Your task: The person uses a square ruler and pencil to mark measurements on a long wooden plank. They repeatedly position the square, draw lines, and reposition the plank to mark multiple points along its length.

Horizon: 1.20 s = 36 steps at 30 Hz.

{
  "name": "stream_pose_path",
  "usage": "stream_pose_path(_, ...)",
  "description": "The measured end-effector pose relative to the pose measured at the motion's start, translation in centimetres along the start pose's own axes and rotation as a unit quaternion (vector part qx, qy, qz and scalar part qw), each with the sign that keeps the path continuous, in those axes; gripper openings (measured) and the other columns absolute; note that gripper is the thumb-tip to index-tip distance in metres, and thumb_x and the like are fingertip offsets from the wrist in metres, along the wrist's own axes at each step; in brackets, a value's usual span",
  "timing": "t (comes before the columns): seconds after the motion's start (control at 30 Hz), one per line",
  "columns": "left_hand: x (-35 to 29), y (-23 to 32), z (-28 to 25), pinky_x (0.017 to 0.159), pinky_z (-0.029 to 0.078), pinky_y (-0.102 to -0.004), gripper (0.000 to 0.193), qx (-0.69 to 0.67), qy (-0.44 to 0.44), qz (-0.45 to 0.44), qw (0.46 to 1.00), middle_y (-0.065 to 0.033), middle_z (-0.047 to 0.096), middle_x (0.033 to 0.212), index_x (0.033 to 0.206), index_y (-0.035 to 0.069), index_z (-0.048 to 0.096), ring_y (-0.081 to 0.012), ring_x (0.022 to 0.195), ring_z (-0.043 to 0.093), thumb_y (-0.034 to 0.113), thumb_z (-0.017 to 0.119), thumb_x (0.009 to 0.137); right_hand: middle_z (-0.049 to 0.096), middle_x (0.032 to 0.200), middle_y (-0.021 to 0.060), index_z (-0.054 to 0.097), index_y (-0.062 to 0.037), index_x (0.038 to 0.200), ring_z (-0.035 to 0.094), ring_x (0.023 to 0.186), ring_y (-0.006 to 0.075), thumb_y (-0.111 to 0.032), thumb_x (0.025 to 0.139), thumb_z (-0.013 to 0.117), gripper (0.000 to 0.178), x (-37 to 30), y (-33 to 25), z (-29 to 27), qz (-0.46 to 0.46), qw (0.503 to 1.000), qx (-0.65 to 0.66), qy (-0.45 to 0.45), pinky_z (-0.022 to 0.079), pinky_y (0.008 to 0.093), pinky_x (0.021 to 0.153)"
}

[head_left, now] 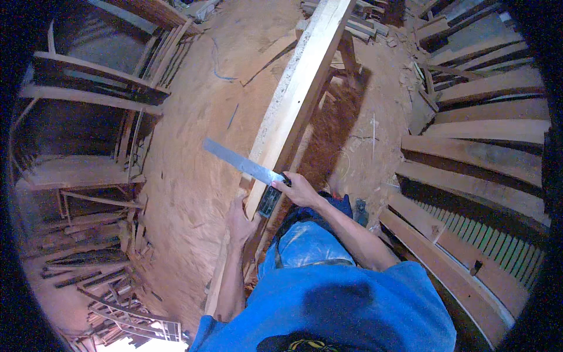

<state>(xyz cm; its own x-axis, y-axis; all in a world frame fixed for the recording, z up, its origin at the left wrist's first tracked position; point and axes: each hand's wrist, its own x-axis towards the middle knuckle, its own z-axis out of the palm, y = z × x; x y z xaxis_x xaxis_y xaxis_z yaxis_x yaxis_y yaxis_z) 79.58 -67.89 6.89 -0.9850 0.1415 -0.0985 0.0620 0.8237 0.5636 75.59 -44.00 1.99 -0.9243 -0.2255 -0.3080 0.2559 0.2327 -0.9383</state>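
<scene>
A long pale wooden beam (289, 114) runs away from me across the middle, its near end close to my body. Across its top lies the metal blade of a try square (237, 159), which sticks out past the beam's left edge. The square's dark stock sits along the right side of the beam. My right hand (302, 192) is closed on the square at the corner where blade and stock meet. On the other side, my left hand (239, 222) grips the left edge of the beam near its close end; some of its fingers are hidden.
Stacked planks (478, 138) line the right side, with a slatted panel (492, 237) nearer to me. Wooden racks (97, 100) stand at the left. Reddish sawdust (182, 199) covers the floor, and a leg (347, 56) supports the beam's far part.
</scene>
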Motion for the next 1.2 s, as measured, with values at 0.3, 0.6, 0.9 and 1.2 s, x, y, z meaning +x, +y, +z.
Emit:
stream_pose_path(0.3,2.9,4.3,1.9,0.099,0.050,-0.0487,0.084,0.110,-0.028,0.116,0.987,-0.0273,0.047,0.142,0.150,0.011,0.044,-0.0446,0.124,0.055,0.035,0.078,0.077,0.071,0.100,0.0144,0.068,0.0023,0.111,0.066,0.091,0.0244,-0.039,0.095,0.069,0.044,0.5,0.8,2.7,0.045,0.981,0.172,0.077,0.052,0.0386,0.082)
stream_pose_path(0.6,2.6,3.8,2.5,0.095,0.051,-0.0497,0.087,0.126,-0.016,0.118,0.985,-0.0285,0.049,0.140,0.153,0.016,0.043,-0.0451,0.120,0.057,0.034,0.080,0.076,0.067,0.087,-0.0034,0.070,-0.0036,0.102,0.058,0.078,0.0072,-0.020,0.096,0.069,0.017,-0.9,0.2,5.2,0.032,0.915,0.401,0.041,0.050,0.0281,0.070)
stream_pose_path(0.9,2.6,4.0,2.4,0.096,0.051,-0.0498,0.088,0.119,-0.019,0.104,0.987,-0.0285,0.049,0.140,0.153,0.016,0.043,-0.0452,0.121,0.056,0.033,0.079,0.075,0.068,0.092,-0.0004,0.069,-0.0049,0.108,0.060,0.082,0.0105,-0.025,0.096,0.068,0.023,0.2,2.4,6.7,0.035,0.935,0.350,0.042,0.051,0.0306,0.074)
stream_pose_path(1.2,2.4,4.3,2.6,0.095,0.052,-0.0497,0.089,0.126,-0.018,0.100,0.987,-0.0285,0.050,0.138,0.153,0.017,0.043,-0.0455,0.121,0.056,0.033,0.079,0.074,0.069,0.090,0.0003,0.070,-0.0039,0.105,0.061,0.080,0.0119,-0.025,0.096,0.068,0.023,-0.8,0.9,5.0,0.054,0.928,0.368,0.006,0.051,0.0306,0.074)
